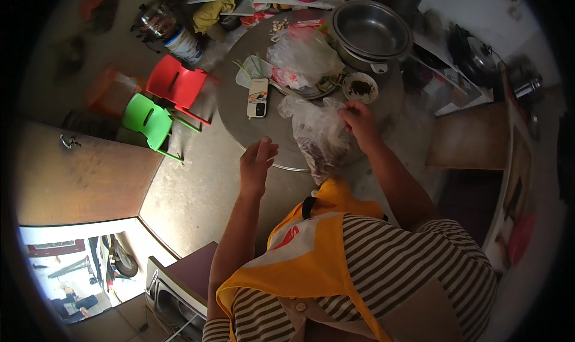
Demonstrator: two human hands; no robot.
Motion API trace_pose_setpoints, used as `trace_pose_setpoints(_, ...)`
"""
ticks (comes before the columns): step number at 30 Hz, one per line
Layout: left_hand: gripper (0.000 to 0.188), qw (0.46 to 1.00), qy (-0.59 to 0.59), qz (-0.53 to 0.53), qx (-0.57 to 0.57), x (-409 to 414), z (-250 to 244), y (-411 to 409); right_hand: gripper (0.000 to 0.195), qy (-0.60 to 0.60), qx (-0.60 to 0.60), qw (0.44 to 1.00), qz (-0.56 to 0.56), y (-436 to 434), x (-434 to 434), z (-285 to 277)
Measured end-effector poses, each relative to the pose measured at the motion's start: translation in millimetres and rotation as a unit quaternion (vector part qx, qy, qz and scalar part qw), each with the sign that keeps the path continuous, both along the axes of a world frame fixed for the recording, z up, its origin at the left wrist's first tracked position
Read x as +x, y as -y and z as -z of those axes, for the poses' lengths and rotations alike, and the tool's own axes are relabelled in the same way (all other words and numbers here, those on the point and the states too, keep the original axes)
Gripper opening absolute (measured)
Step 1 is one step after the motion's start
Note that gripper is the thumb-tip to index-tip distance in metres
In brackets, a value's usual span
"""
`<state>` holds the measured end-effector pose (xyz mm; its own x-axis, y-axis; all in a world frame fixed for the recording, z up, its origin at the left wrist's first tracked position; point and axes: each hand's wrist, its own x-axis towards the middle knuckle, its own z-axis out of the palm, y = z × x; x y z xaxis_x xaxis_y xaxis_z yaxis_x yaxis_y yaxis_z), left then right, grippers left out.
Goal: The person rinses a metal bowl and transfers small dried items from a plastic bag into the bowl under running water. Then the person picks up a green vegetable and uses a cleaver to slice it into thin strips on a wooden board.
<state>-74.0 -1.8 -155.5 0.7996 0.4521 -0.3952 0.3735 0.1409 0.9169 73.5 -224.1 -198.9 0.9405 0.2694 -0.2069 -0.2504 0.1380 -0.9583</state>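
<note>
With its fingertips, my right hand point(359, 121) pinches the upper edge of a clear plastic bag point(320, 126). Something brownish-purple fills the lower part of the bag, too blurred by the plastic to name. The bag hangs over the near edge of a round table point(278, 139). My left hand point(259, 164) is raised left of the bag, apart from it, with nothing visible in its partly bent fingers. A phone in a printed case point(257, 98) lies on the table beyond that hand. Just past my right hand sits a white bowl point(360, 88) holding dark granules.
A large metal pot point(372, 29) stands at the table's far right. Plastic bags point(305, 56) cover a plate with greens. Spring onions rest on a translucent tray point(245, 72). Red point(176, 82) and green point(147, 119) small chairs stand left of the table. A wooden door point(81, 175) is at left.
</note>
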Motion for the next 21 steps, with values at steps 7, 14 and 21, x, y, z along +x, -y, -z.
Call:
trace_pose_setpoints(7,0.069,0.981,-0.084,0.012,-0.174,55,18,8,0.013,0.063,-0.014,0.991,-0.113,5,-43,-2)
trace_pose_setpoints(14,0.027,0.984,-0.014,-0.006,-0.180,65,33,-1,0.016,-0.003,-0.033,0.979,-0.203,27,-51,-12)
trace_pose_setpoints(21,0.020,0.998,0.031,0.019,-0.058,7,20,12,0.012,-0.080,0.102,0.990,-0.054,58,-31,-25)
